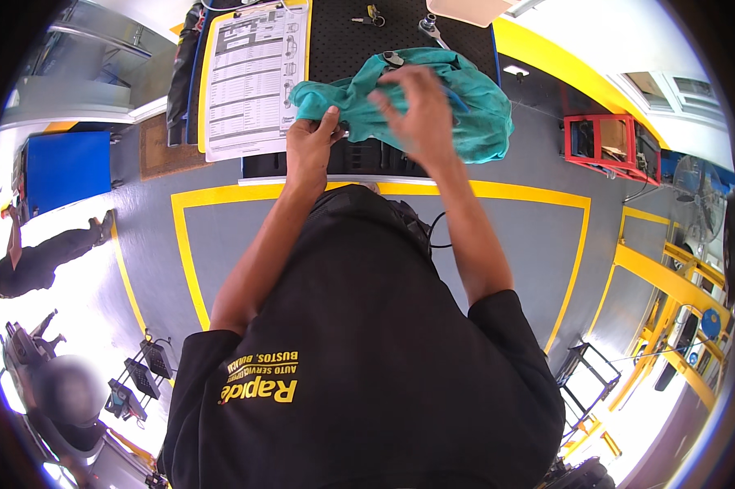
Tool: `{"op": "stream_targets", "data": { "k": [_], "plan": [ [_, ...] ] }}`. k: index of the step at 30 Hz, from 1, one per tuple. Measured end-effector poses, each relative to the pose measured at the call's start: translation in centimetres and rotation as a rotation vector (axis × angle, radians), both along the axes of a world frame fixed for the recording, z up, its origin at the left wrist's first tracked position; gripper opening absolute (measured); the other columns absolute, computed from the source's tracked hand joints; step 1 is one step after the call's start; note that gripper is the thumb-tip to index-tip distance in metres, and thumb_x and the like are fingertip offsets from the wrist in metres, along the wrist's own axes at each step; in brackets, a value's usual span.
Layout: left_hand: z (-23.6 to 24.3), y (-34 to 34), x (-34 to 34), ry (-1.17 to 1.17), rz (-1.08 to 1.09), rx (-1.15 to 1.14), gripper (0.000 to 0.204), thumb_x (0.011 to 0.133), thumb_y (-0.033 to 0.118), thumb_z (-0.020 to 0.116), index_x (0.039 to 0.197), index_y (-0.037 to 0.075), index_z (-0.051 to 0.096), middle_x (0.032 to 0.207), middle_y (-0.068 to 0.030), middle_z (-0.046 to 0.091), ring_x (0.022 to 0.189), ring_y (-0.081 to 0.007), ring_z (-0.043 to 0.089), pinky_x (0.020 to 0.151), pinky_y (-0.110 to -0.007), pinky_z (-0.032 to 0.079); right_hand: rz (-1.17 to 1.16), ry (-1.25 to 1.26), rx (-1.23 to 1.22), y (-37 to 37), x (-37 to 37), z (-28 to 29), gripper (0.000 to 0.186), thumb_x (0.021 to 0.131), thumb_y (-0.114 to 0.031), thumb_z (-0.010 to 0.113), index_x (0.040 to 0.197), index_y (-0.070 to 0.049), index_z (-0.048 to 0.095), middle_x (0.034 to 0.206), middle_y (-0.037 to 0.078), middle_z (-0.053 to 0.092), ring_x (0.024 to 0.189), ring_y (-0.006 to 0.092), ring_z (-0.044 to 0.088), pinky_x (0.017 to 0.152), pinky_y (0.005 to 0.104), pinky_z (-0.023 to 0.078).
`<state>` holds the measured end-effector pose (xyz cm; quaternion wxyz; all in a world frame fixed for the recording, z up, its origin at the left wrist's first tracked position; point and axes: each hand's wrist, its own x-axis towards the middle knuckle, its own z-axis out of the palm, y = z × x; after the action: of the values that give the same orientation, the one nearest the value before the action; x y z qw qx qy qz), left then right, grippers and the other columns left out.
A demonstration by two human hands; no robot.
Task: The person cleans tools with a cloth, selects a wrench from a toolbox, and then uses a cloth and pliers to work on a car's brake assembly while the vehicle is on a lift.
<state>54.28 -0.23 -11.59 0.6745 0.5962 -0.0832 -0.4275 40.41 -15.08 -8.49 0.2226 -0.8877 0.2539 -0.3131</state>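
Cloth [488, 114], teal and crumpled, lies at the near edge of the black surface [343, 50] in the head view; the left hand [309, 153] pinches its left end; the right hand [424, 118], blurred, is over it, fingers parted.

On your left stands 1 blue cabinet [68, 173]; on your right, 1 red cart [600, 166] and 1 fan [697, 196].

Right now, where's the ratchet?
Near the top of the head view, right of centre, the ratchet lies on the black surface, just beyond the teal cloth and right of the keys.
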Motion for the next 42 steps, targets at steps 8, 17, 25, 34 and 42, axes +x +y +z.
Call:
{"op": "stream_targets", "data": {
  "k": [8, 17, 25, 34, 42],
  "plan": [
    [1.4, 0.8, 1.3, -0.086, 0.036, 0.065, 0.033, 0.101, 0.027, 0.079, 0.106, -0.005, 0.072, 0.091, -0.0063, 0.071, 0.082, -0.0119, 0.068, 0.077, -0.027, 0.058, 0.131, 0.082, 0.206, 4.6, 1.0, -1.6, 0.021, 0.094, -0.019, 0.077, 0.110, -0.006, 0.072, 0.107, 0.013, 0.071, 0.105, 0.0357, 0.067, 0.090, 0.0466, 0.054],
    [4.3, 0.1, 1.0, -1.559, -0.182, -0.030, 0.022, 0.095, 0.021, 0.080, 0.105, 0.002, 0.073, 0.092, -0.0110, 0.076, 0.084, -0.0321, 0.075, 0.078, -0.040, 0.059, 0.225, 0.063, 0.457, 1.8, -0.3, 0.8, 0.013, 0.096, -0.009, 0.073, 0.106, 0.000, 0.075, 0.102, 0.017, 0.072, 0.095, 0.0388, 0.069, 0.083, 0.0445, 0.054],
    [4.1, -0.6, 1.9, -1.140, -0.522, 0.142, 0.018, 0.098, 0.016, 0.073, 0.113, 0.008, 0.071, 0.111, -0.0112, 0.071, 0.098, -0.0377, 0.071, 0.080, -0.047, 0.058, 0.240, 0.105, 0.525, -0.2, -0.9, 2.7, 0.012, 0.098, -0.007, 0.071, 0.107, 0.001, 0.073, 0.105, 0.020, 0.073, 0.098, 0.0405, 0.070, 0.084, 0.0445, 0.054],
    [3.4, -1.3, 0.7, -1.152, -0.316, 0.047, 0.014, 0.104, 0.013, 0.067, 0.117, 0.006, 0.067, 0.103, -0.0156, 0.073, 0.092, -0.0405, 0.073, 0.079, -0.047, 0.057, 0.294, 0.111, 0.510, -1.0, -1.0, 2.6, 0.014, 0.099, -0.011, 0.071, 0.104, 0.002, 0.070, 0.104, 0.021, 0.073, 0.099, 0.0409, 0.071, 0.084, 0.0467, 0.054],
    [4.6, -1.0, 1.4, -1.351, -0.635, 0.068, 0.018, 0.103, 0.023, 0.070, 0.106, 0.007, 0.064, 0.091, -0.0130, 0.072, 0.081, -0.0389, 0.071, 0.068, -0.047, 0.054, 0.486, 0.123, 0.328, -2.3, -0.7, 1.9, 0.007, 0.096, -0.005, 0.071, 0.101, -0.001, 0.067, 0.098, 0.012, 0.071, 0.095, 0.0348, 0.068, 0.085, 0.0438, 0.052]
  ]
}}
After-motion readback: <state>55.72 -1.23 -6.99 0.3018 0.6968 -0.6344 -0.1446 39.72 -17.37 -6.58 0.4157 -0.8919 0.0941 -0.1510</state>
